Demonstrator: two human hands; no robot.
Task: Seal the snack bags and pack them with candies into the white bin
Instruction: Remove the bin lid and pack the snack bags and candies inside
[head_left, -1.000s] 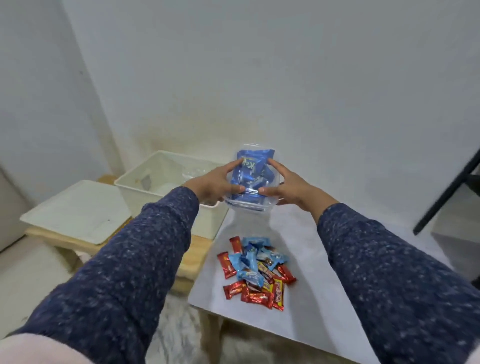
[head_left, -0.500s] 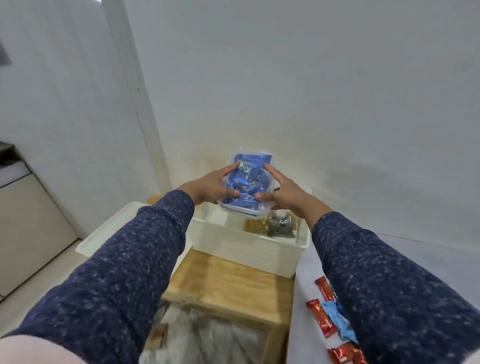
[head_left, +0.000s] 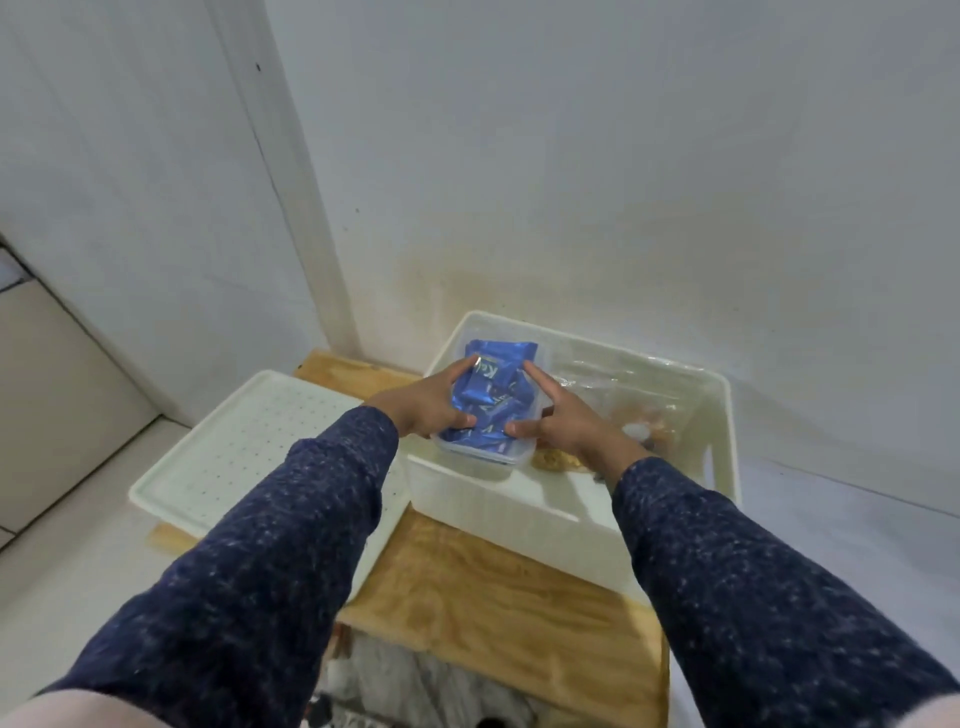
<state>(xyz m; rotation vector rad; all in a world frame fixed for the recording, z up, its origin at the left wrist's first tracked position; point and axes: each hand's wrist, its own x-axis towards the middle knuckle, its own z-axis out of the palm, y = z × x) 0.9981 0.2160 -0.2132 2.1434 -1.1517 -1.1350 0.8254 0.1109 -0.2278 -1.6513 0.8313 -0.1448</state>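
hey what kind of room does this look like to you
Probably a plain room at home, not a shop or a lab: bare white walls, a tiled floor, and a low wooden stool bearing a white bin.

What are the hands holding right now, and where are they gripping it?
Both hands hold the clear container of blue candies: left hand on its left side, right hand on its right side, over the white bin.

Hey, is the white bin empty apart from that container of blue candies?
No, clear snack bags already lie in the white bin beside the container.
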